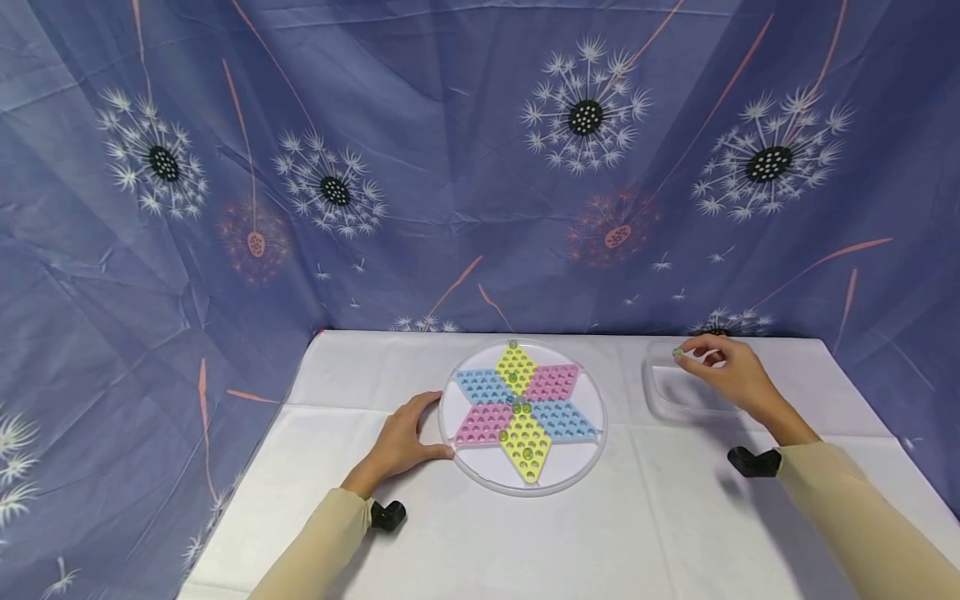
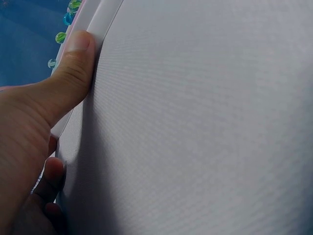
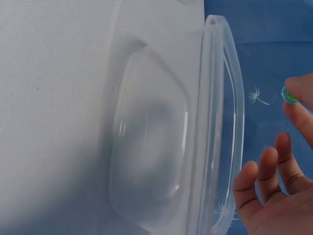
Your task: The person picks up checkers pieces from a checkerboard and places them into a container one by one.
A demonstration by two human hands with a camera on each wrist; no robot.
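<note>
A round Chinese checkers board (image 1: 480, 475) with a yellow, pink and blue star lies on the white table, several glass marbles (image 1: 528, 454) sitting in its holes. My left hand (image 1: 405, 435) rests against the board's left edge, thumb and fingers spread wide. In the left wrist view the thumb (image 2: 73, 68) touches the rim. Over a clear plastic box (image 1: 660, 408) at the right, my right hand (image 1: 731, 371) pinches a green glass marble (image 3: 289, 95) between thumb and forefinger. Its other fingers curve loosely in the right wrist view.
Blue cloth (image 1: 450, 167) with a dandelion print hangs behind and to the left of the table. White cloth (image 1: 600, 542) covers the tabletop between the board and the box. A black wrist device (image 1: 753, 462) sits under the right sleeve.
</note>
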